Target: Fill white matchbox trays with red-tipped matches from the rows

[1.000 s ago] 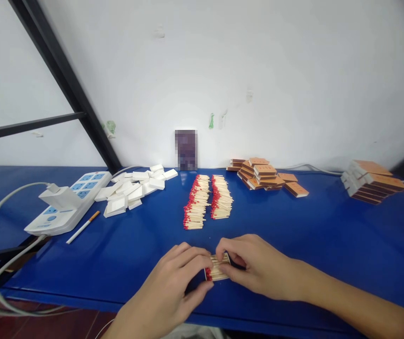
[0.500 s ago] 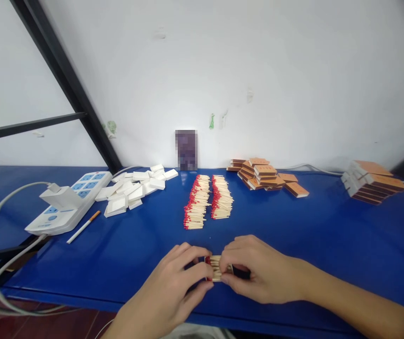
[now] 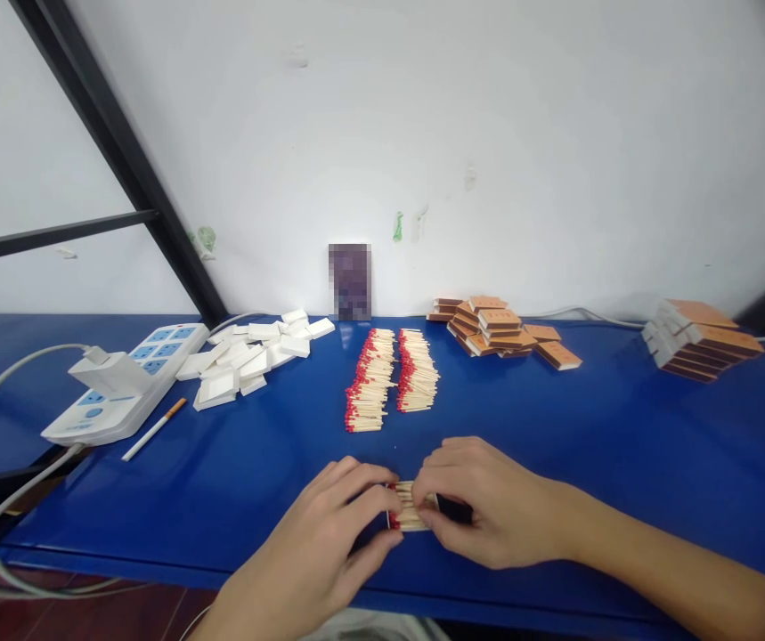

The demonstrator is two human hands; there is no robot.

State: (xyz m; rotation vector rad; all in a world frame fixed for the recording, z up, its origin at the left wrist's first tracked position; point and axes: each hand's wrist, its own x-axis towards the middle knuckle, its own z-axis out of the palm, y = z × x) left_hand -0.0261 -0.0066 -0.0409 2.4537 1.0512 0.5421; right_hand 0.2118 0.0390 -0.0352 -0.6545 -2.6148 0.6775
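Observation:
A small white matchbox tray (image 3: 432,525) filled with red-headed matches (image 3: 409,516) lies on the blue table near its front edge. My left hand (image 3: 338,525) grips the tray's left end with thumb and fingers, beside the red heads. At the other end, my right hand (image 3: 482,507) has its thumb and fingers closed together over the pale stick ends of the matches. Its fingertips partly hide the tray's right side. Beyond my hands lie two rows of loose matches, a left row (image 3: 370,383) and a right row (image 3: 417,374), heads to the left.
Empty white trays (image 3: 241,361) are heaped at back left, near a power strip (image 3: 125,387) with cables and a cigarette (image 3: 153,429). Orange matchbox sleeves or boxes (image 3: 499,319) lie piled at back right. Stacked matchboxes (image 3: 709,343) stand farther right. A pixelated dark card (image 3: 352,280) leans on the wall.
My right fingertips have shifted slightly left over the matches in the tray. My left hand keeps its hold. The whole view has shifted a little.

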